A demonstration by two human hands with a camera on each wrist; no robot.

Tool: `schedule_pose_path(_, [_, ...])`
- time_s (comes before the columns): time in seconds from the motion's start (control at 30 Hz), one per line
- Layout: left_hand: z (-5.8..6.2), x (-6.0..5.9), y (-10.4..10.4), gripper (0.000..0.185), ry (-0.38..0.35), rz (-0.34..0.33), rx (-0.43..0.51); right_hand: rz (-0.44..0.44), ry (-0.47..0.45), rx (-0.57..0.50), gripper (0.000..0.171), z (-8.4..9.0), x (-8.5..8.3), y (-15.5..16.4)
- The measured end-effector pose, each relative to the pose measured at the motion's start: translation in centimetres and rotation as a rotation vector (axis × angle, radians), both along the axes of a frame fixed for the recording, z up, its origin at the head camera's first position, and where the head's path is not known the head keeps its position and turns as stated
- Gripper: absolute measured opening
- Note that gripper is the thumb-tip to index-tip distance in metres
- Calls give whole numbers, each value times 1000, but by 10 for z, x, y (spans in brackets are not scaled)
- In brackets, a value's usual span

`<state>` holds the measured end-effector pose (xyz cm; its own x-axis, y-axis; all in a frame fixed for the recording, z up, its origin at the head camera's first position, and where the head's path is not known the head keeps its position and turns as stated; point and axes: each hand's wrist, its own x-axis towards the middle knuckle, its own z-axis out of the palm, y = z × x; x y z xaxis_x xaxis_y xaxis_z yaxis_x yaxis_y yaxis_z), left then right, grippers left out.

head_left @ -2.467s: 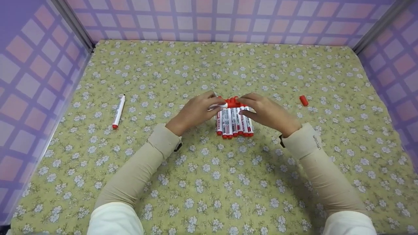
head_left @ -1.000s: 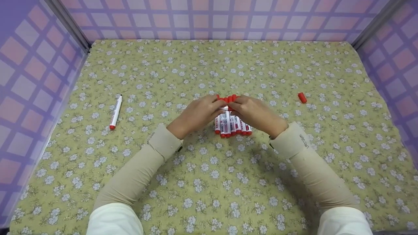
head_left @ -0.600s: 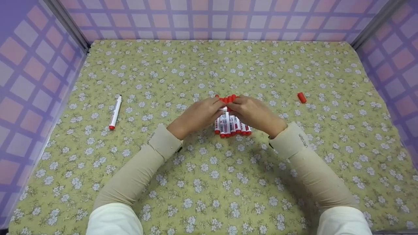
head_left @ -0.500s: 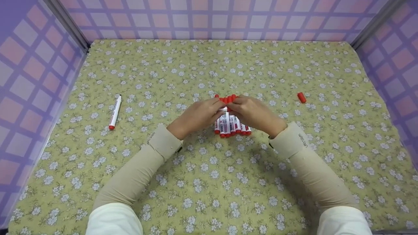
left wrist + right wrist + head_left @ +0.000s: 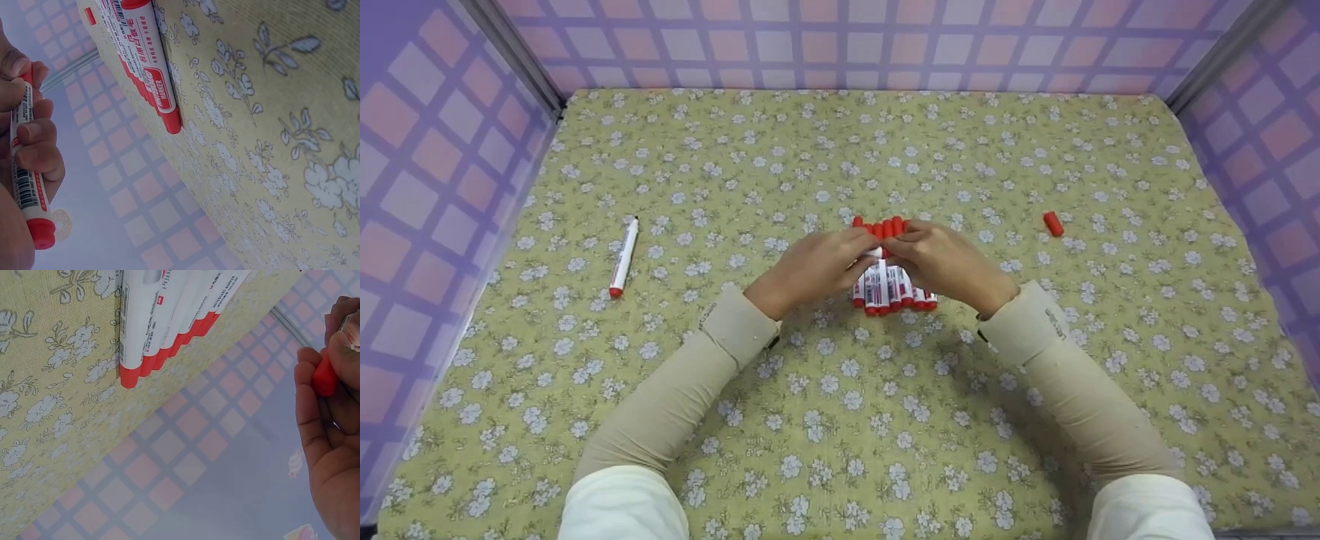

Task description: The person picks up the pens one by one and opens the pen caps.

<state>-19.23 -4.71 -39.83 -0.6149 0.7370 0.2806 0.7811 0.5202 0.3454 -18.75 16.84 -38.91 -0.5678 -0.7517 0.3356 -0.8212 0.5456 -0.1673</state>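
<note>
The person's left hand (image 5: pixel 817 266) curls its fingers round a white, round plastic marker with red ends (image 5: pixel 25 188). The right hand (image 5: pixel 949 262) pinches the smooth red plastic cap (image 5: pixel 324 378) at the other end. The two hands are close together, and I can't tell if the cap is pushed all the way on.

The marker is up off the table, and from the head it shows over the row of white markers with red caps (image 5: pixel 883 289). Its body is long, straight and shiny white. It has small black writing, a black-striped barcode and a red strip with pale letters. The bottom is a red plug (image 5: pixel 42 235) with a narrower end. The fingers cover some of the middle.

The row lies side by side, with the red caps pointing away from the person. On the left, well apart, lies a white marker with a bare dark tip (image 5: pixel 623 257), and its red end is nearer the person. On the right lies a loose red cap (image 5: pixel 1053 223). They rest on a yellow-green cloth with white flowers (image 5: pixel 810 420).
</note>
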Motion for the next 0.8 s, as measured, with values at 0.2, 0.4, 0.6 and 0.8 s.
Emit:
schedule_pose_path(0.2, [0, -1, 2, 25, -33, 14, 7, 16, 46, -8, 14, -3, -1, 1])
schedule_pose_path(0.4, [-1, 0, 1, 27, -73, 46, 14, 25, 129, 18, 9, -1, 1, -1])
schedule_pose_path(0.6, [-2, -1, 2, 28, -72, 53, -3, 10, 117, 7, 9, -1, 1, -1])
schedule_pose_path(0.8, [-3, -2, 2, 27, -92, 61, -9, -5, 73, 4, 11, 0, 1, 1])
